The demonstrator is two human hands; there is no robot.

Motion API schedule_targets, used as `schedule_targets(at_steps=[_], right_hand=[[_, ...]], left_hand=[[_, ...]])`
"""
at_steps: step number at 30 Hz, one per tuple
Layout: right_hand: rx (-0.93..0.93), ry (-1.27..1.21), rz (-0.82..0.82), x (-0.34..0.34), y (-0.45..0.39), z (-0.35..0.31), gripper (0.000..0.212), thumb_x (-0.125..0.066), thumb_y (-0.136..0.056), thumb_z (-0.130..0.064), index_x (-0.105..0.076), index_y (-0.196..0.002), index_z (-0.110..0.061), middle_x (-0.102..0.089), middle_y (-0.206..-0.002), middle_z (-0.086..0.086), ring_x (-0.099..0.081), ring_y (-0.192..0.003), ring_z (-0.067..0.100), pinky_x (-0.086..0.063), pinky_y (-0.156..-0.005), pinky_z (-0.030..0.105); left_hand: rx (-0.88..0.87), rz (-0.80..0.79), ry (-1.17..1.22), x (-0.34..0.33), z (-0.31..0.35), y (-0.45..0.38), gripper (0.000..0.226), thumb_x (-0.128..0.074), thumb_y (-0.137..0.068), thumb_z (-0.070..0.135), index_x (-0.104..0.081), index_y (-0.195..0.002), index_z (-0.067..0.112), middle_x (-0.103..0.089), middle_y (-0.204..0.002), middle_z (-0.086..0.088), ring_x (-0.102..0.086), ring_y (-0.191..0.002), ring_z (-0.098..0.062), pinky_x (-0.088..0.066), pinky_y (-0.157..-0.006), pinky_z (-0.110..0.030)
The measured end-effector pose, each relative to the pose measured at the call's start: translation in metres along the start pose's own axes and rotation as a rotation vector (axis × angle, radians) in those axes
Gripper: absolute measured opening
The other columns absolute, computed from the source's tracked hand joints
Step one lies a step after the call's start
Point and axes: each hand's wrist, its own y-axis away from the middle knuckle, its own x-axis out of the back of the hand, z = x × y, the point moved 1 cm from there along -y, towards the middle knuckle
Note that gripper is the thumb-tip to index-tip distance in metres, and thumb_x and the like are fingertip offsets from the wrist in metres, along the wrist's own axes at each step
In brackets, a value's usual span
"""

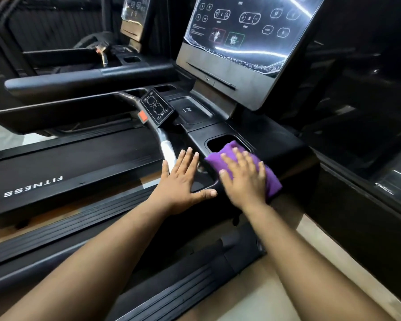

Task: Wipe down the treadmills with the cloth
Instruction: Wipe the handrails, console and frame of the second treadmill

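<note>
On the left, the black treadmill belt with the white word FITNESS [56,172] is not yet touched; the left hand [183,177] lies flat with spread fingers on the black plastic console tray [218,128], which steadies the body; the right hand [243,179], also flat and spread, presses the folded purple cloth [229,151] beside the dark cup holder hole [220,142]; I think even pressure and overlapping strokes around this rim serve best.

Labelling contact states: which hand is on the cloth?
The right hand, pressing flat on the purple cloth by the cup holder. The left hand lies bare on the console edge beside it.
</note>
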Motion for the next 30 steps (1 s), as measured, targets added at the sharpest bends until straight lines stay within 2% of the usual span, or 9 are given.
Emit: schedule_targets(at_steps=[2,6,9,12,16,19,21,25,30], right_hand=[[0.152,-0.033,0.019,-0.008,0.031,-0.019,0.061,-0.027,-0.095,-0.062,-0.046,-0.150,-0.043,-0.025,-0.169,-0.003,-0.021,-0.155,0.022,-0.009,-0.123,0.052],[0.398,0.009,0.038,-0.008,0.046,0.036,0.064,-0.039,-0.094,-0.058,-0.026,-0.156,-0.049,-0.027,-0.168,0.005,-0.026,-0.151,0.023,-0.013,-0.120,0.045],[0.170,-0.008,0.199,-0.015,0.040,0.059,0.067,-0.042,-0.094,-0.056,-0.030,-0.157,-0.039,-0.031,-0.165,0.016,-0.035,-0.146,0.035,-0.024,-0.118,0.057],[-0.145,-0.159,0.413,-0.035,0.065,-0.009,0.062,-0.047,-0.095,-0.048,-0.046,-0.154,-0.027,-0.033,-0.164,0.017,-0.035,-0.147,0.041,-0.029,-0.114,0.066],[0.157,-0.192,0.334,-0.068,0.143,-0.115,0.058,-0.041,-0.100,-0.050,-0.045,-0.154,-0.029,-0.030,-0.165,0.016,-0.026,-0.153,0.036,-0.012,-0.122,0.063],[0.397,-0.113,0.305,-0.074,0.149,-0.085,0.062,-0.041,-0.099,-0.056,-0.036,-0.156,-0.033,-0.025,-0.166,0.014,-0.024,-0.154,0.034,-0.017,-0.119,0.069],[0.265,-0.060,0.363,-0.072,0.130,-0.054,0.066,-0.043,-0.096,-0.056,-0.031,-0.157,-0.032,-0.027,-0.163,0.020,-0.027,-0.151,0.037,-0.021,-0.115,0.073],[-0.437,-0.476,0.532,-0.069,0.116,-0.083,0.071,-0.045,-0.096,-0.049,-0.034,-0.159,-0.018,-0.020,-0.164,0.030,-0.024,-0.150,0.046,-0.023,-0.120,0.062],[-0.457,-0.736,0.422,-0.115,0.229,-0.216,0.076,-0.040,-0.102,-0.050,-0.021,-0.161,-0.006,-0.015,-0.162,0.036,-0.020,-0.150,0.042,-0.001,-0.122,0.018]], left_hand=[[-0.003,0.052,0.003,0.004,0.000,0.003,0.119,-0.019,-0.072,0.099,0.013,-0.161,0.026,0.026,-0.167,0.006,0.028,-0.151,-0.008,0.009,-0.125,-0.055],[-0.044,0.040,-0.128,0.012,-0.004,0.032,0.114,-0.016,-0.076,0.095,0.015,-0.161,0.026,0.025,-0.167,0.005,0.024,-0.153,-0.011,0.008,-0.125,-0.055],[-0.077,-0.001,-0.260,0.015,-0.020,0.071,0.113,-0.008,-0.076,0.097,0.020,-0.159,0.026,0.025,-0.167,0.005,0.023,-0.153,-0.011,0.008,-0.124,-0.059],[-0.071,-0.020,-0.333,0.019,-0.038,0.109,0.115,-0.002,-0.074,0.099,0.020,-0.159,0.025,0.027,-0.166,0.006,0.025,-0.152,-0.011,0.009,-0.123,-0.060],[-0.081,0.023,-0.366,0.028,-0.062,0.151,0.115,-0.006,-0.076,0.098,0.009,-0.162,0.023,0.017,-0.168,0.004,0.015,-0.155,-0.013,0.005,-0.123,-0.063],[-0.101,0.029,-0.417,0.034,-0.083,0.182,0.112,-0.012,-0.081,0.096,0.002,-0.163,0.021,0.008,-0.170,0.000,0.007,-0.157,-0.017,0.000,-0.122,-0.065],[-0.124,0.027,-0.448,0.039,-0.095,0.204,0.111,-0.016,-0.083,0.094,-0.001,-0.163,0.020,0.003,-0.171,-0.002,0.002,-0.158,-0.019,-0.004,-0.122,-0.067],[-0.179,0.044,-0.511,0.040,-0.111,0.242,0.109,-0.021,-0.086,0.091,-0.014,-0.162,0.014,-0.012,-0.170,-0.006,-0.012,-0.157,-0.023,-0.016,-0.118,-0.071],[-0.233,0.058,-0.546,0.043,-0.127,0.271,0.108,-0.021,-0.086,0.090,-0.017,-0.162,0.013,-0.016,-0.169,-0.008,-0.015,-0.156,-0.024,-0.015,-0.117,-0.072]])
